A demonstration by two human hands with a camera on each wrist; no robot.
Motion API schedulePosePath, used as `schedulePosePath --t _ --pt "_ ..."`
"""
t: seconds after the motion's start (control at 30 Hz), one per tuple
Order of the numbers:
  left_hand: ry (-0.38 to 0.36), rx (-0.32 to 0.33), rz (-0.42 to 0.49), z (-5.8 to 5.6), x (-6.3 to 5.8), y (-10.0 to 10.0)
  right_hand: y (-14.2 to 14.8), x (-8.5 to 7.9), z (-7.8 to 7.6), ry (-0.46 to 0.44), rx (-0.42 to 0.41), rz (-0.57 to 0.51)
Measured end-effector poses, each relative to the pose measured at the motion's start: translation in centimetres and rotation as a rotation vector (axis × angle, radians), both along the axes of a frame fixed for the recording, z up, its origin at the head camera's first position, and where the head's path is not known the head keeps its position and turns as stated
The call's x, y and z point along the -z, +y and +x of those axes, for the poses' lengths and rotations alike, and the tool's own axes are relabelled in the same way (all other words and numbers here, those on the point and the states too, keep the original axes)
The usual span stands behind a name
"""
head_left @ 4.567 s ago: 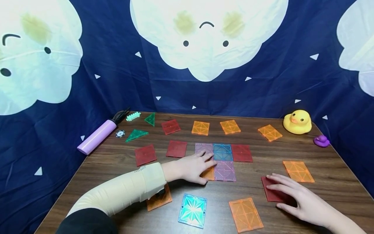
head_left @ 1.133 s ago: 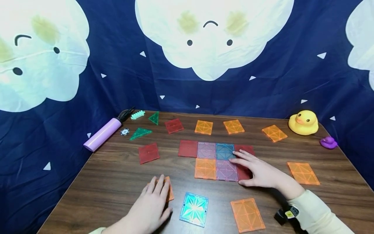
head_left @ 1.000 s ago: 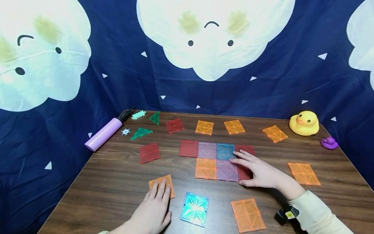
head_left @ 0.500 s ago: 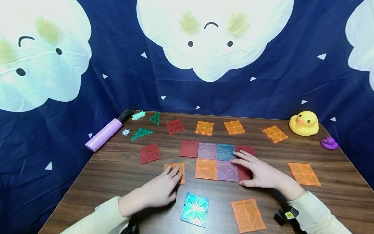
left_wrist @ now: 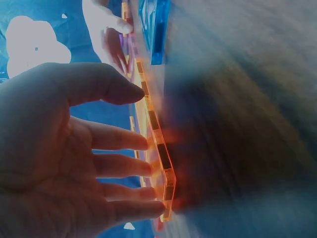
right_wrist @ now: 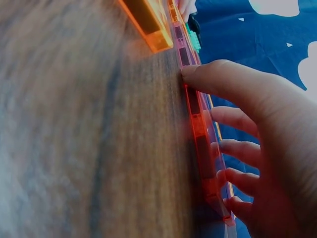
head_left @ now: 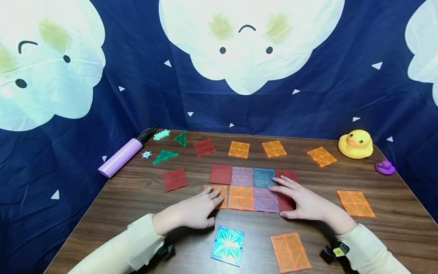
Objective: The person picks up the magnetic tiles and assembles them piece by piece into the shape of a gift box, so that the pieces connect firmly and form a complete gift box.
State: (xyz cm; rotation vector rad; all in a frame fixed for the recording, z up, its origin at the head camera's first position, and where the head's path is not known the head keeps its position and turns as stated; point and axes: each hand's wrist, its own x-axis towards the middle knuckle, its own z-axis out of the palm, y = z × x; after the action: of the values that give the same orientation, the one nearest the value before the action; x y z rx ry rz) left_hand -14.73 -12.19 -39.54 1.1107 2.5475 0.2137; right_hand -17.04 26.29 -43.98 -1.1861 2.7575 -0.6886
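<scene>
Lying beneath the left-hand fingers (left_wrist: 121, 165) is an orange tile (head_left: 222, 204).

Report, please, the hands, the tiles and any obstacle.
Left hand on orange tile, narrow gap to grid. Right hand on red tile. No obstacle seen in gap.

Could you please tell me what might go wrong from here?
The left hand could leave the translucent orange square plastic tile beneath it crooked or out of line. The right hand might nudge the translucent red square plastic tile beneath it away from the adjoining translucent purple square plastic tile.
</scene>
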Motion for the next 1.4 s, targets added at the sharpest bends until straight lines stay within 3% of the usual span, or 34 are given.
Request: schedulePosePath --t 0.27,0.5,0.57,0.73,0.87,1.13,1.27,1.4 --pt "0.024 0.011 -0.005 -0.4 0.1 0.6 -0.1 -0.2 0.0 -0.004 -0.005 -0.004" --pt "0.278 0.015 -0.009 -0.9 0.4 1.8 -0.2 -0.3 0.0 -0.002 -0.006 0.004" --pt "0.306 0.029 -0.01 -1.4 0.2 2.4 -0.2 -0.3 0.0 -0.006 -0.007 0.008" --pt "0.223 0.069 -0.005 -3.3 0.2 3.5 -0.2 -0.2 -0.1 0.001 -0.004 0.016" --pt "0.152 0.082 -0.04 -4.5 1.0 4.0 -0.2 -0.3 0.0 0.023 -0.003 0.027" --pt "0.083 0.069 -0.046 -4.8 1.4 4.3 -0.6 -0.9 -0.7 0.095 -0.008 0.062" --pt "0.078 0.07 -0.029 -4.7 1.3 4.4 -1.1 -2.3 -2.6 0.107 0.005 0.036" --pt "0.077 0.07 -0.021 -4.8 1.2 4.4 -1.1 -3.7 -6.1 0.103 0.101 -0.013"
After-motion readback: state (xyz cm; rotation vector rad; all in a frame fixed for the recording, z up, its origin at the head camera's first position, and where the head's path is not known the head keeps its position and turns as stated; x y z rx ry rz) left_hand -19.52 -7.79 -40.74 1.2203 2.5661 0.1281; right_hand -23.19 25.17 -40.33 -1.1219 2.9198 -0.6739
